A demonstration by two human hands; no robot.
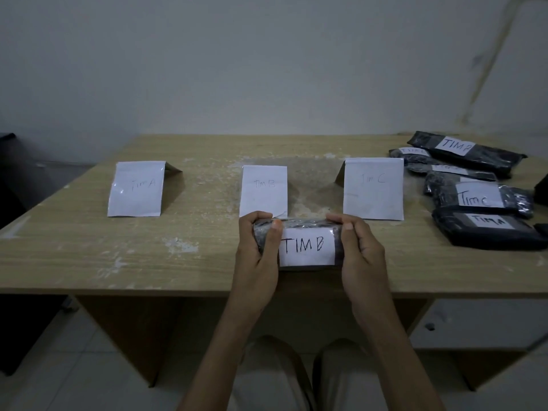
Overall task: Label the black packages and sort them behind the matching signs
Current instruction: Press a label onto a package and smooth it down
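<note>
A black package (305,228) with a white label reading "TIM B" sits at the table's near edge, just in front of the "TIM B" sign (264,189). My left hand (261,250) grips its left end and my right hand (360,250) grips its right end. The "TIM A" sign (136,188) stands to the left and the "TIM C" sign (373,188) to the right. A heap of several labelled black packages (474,185) lies at the right end of the table, with "TIM B", "TIM C" and "TIM A" labels showing.
The wooden table (89,247) stands against a pale wall. A dark object (542,188) shows at the right edge of the view. My knees are under the table's front edge, and a dark shape fills the floor at the left.
</note>
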